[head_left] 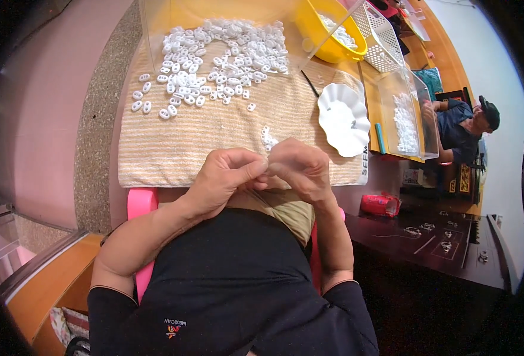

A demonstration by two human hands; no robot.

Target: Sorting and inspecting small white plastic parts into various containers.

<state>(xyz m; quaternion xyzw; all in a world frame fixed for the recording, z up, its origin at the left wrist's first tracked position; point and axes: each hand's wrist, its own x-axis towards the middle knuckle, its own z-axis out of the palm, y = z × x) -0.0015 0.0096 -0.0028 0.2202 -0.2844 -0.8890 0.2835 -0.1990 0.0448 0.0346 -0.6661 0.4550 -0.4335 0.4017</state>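
My left hand (232, 175) and my right hand (302, 169) meet at their fingertips over the near edge of a striped towel (179, 136). Both are closed in a pinch; whatever sits between the fingers is too small or too hidden to name. Just beyond the fingertips lies a little cluster of small white pieces (267, 137). Farther off, a large heap of oval white plastic pieces with two holes (238, 53) spreads over the towel, with several strays to its left. A wavy-rimmed white dish (332, 135) rests to the right, a few tiny bits in it.
A clear box (149, 29) stands round the heap's far part. Behind the dish are a yellow basin (327, 50) and a white perforated basket (378, 35). Another clear box (386, 98) holds white pieces near a seated person (461, 124). A red package (380, 204) lies at right.
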